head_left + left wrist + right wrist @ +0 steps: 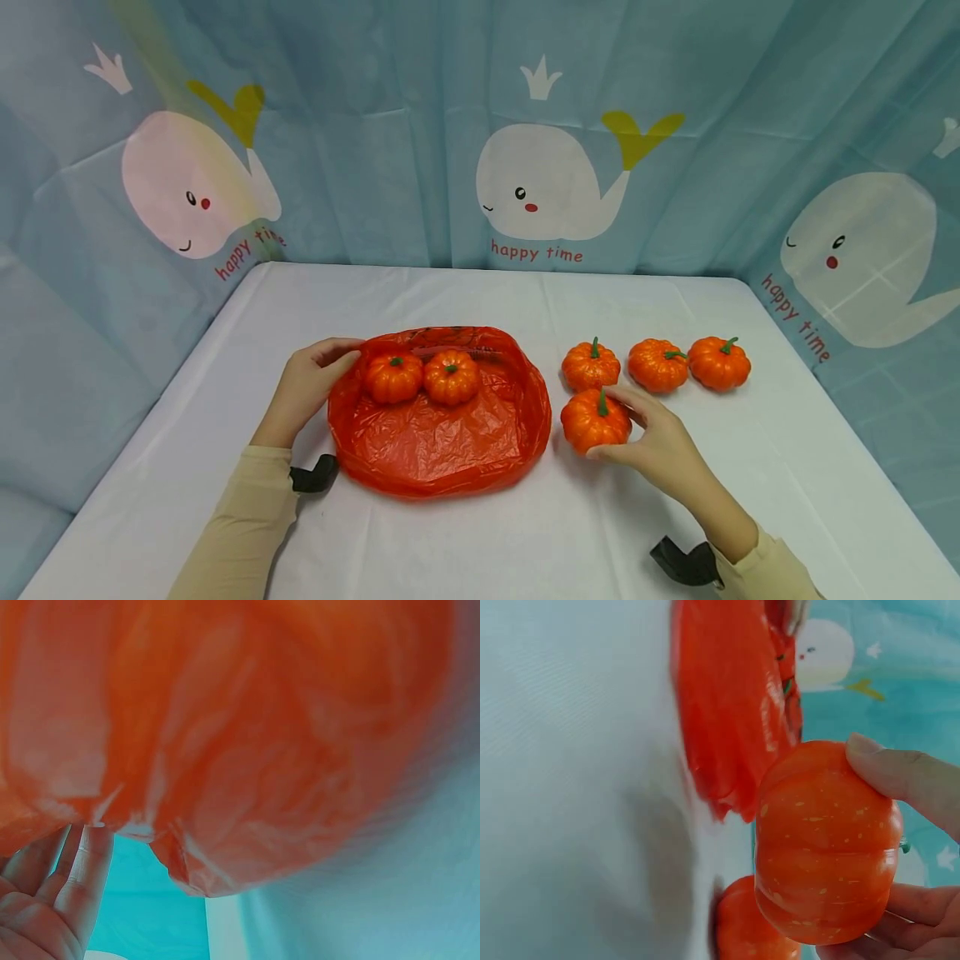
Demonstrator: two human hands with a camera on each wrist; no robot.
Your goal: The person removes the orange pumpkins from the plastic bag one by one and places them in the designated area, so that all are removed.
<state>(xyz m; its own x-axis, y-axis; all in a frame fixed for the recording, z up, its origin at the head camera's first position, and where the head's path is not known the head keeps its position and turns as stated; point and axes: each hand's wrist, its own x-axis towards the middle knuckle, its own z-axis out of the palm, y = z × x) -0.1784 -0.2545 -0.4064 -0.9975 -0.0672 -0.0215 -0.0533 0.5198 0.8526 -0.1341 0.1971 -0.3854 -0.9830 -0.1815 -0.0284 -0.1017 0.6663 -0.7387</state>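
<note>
Red bag with two pumpkins inside, right hand curled round a held pumpkin just right of the bag, three pumpkins farther right, left hand touching the bag's left rim, whether pinching cannot be told

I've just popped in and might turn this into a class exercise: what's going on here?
A person is handling small orange pumpkins at a white table. The right grip holds one pumpkin, apparently raised, just right of an open red plastic bag. The left grip is at the bag's left rim; whether it pinches is unclear. Two pumpkins sit inside the bag, and three others stand on the table to its right.
</note>
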